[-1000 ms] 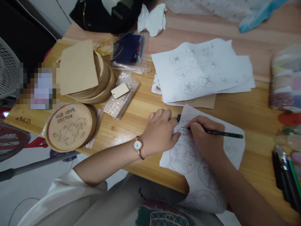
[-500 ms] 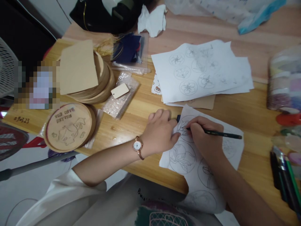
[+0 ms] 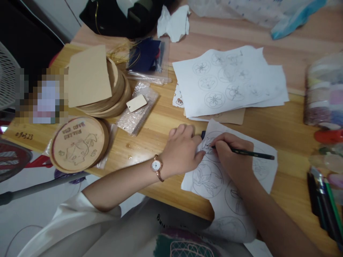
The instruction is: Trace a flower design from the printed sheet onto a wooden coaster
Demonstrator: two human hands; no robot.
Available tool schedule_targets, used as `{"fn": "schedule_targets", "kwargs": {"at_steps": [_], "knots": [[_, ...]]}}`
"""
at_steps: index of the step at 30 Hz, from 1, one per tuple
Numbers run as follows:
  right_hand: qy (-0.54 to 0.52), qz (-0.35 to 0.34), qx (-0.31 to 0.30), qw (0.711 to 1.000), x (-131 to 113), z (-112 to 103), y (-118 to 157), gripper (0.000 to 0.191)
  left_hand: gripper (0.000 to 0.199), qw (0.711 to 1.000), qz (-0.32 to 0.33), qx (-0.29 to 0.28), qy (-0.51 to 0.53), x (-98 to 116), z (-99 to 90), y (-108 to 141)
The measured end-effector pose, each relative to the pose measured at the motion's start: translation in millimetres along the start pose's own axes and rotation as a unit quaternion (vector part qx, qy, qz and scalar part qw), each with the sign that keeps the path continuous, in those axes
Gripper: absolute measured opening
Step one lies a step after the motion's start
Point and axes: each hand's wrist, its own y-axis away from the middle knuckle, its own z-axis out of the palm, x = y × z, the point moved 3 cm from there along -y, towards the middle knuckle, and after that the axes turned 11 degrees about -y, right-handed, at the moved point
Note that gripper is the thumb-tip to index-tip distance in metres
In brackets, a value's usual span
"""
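Note:
A sheet of paper with circled plant drawings [image 3: 207,178] lies at the table's front edge, its lower part hanging over. My right hand [image 3: 232,153] is closed around a dark pencil [image 3: 253,154], whose tip meets the sheet inside the upper left circle. Resting at the sheet's left edge, my left hand [image 3: 183,151] has its fingers loosely bent and the thumb apart, touching the paper. A small dark object [image 3: 203,134] shows just beyond its fingers. Behind the sheet lies a stack of papers with flower sketches [image 3: 222,80].
Round wooden boxes [image 3: 124,92] are stacked at the left, near a round box with a drawn lid [image 3: 79,144]. A bubble-wrapped pack [image 3: 135,116] bears a wooden tag [image 3: 137,103]. Pens [image 3: 325,203] and paint jars [image 3: 323,92] stand or lie at the right.
My right hand and the pencil have shifted very slightly to the left. My left hand and the sheet look the same.

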Motion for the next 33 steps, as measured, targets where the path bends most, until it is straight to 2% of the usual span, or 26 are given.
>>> {"fn": "schedule_targets", "kwargs": {"at_steps": [14,17,20,22,29,33], "knots": [[-0.006,-0.006,-0.005,1.000,0.2,0.0,-0.1,0.018,0.026,1.000,0.001,-0.003,-0.008,0.2,0.0,0.3],[-0.052,0.034,0.004,0.998,2.7,-0.8,-1.8,0.018,0.025,1.000,0.002,-0.004,-0.007,0.1,-0.3,-0.1],[-0.128,0.098,0.039,0.986,6.5,-2.4,-3.0,0.019,0.025,1.000,0.002,-0.005,-0.005,-0.1,-0.2,-0.1],[-0.136,0.108,0.053,0.983,7.2,-2.8,-3.2,0.019,0.025,1.000,0.001,-0.004,-0.003,-0.4,0.2,0.1],[-0.039,0.033,0.019,0.999,2.2,-0.4,-1.4,0.018,0.026,1.000,0.002,0.001,0.000,-0.7,1.0,0.1],[-0.036,0.025,0.021,0.999,1.0,0.2,-0.9,0.018,0.025,1.000,-0.002,-0.004,0.002,-0.5,0.1,-0.2]]}}
